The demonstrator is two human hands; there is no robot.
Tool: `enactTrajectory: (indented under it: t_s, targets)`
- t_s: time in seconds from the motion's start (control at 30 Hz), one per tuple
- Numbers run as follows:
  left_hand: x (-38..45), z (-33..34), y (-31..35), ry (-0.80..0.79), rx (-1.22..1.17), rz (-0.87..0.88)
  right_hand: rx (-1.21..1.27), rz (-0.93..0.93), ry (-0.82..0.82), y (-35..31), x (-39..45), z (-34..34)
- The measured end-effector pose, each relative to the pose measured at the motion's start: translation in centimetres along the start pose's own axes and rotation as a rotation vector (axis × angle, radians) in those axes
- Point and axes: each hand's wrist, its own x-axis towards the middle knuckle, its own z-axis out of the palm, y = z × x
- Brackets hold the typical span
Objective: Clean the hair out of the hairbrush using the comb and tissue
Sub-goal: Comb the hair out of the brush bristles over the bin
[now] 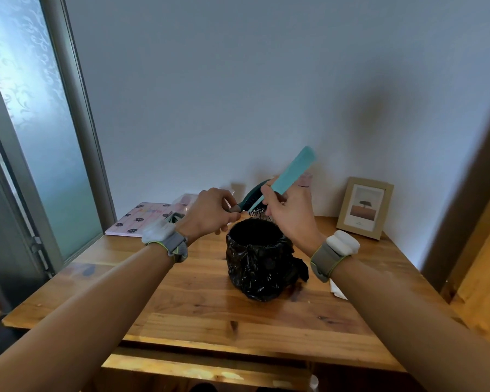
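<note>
- Above the bin mouth, the dark teal hairbrush [252, 197] is hanging in the air, bristles facing down and toward the camera, its handle pointing left.
- Left hand [210, 213] is pinching the brush handle, fingers curled around its end.
- Right hand [289, 213] is gripping the light teal comb [290, 176] low on its length; the comb is slanting up to the right, its lower end lying against the brush bristles.
- Dark strands are showing at the bristles just over the bin rim; how much hair, cannot tell.
- Directly under both hands, a small bin lined with a black bag [259, 261] is standing on the wooden surface [181, 295].
- A white tissue [338, 290] is lying on the surface, mostly hidden behind the right forearm.
- Both wrists are wearing grey bands with white modules.
- Farther back, a framed picture [365, 207] is leaning against the wall on the right; a pink patterned book [142, 219] is lying at the back left.
- A frosted glass door [40, 123] is standing at far left.
</note>
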Motion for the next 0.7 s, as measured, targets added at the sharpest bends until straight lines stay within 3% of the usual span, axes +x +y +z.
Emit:
enactTrajectory:
  t_s: [0.33, 0.47, 0.7]
  targets:
    - [0.1, 0.3, 0.3, -0.033, -0.018, 0.026, -0.203, 0.041, -0.391, 1.3, -0.9, 0.1]
    - [-0.1, 0.1, 0.1, -0.026, -0.036, 0.000, -0.163, 0.063, -0.244, 1.1, -0.4, -1.0]
    - [-0.6, -0.7, -0.4, -0.012, -0.026, -0.002, 0.086, 0.070, 0.224, 0.2, 1.0, -2.2]
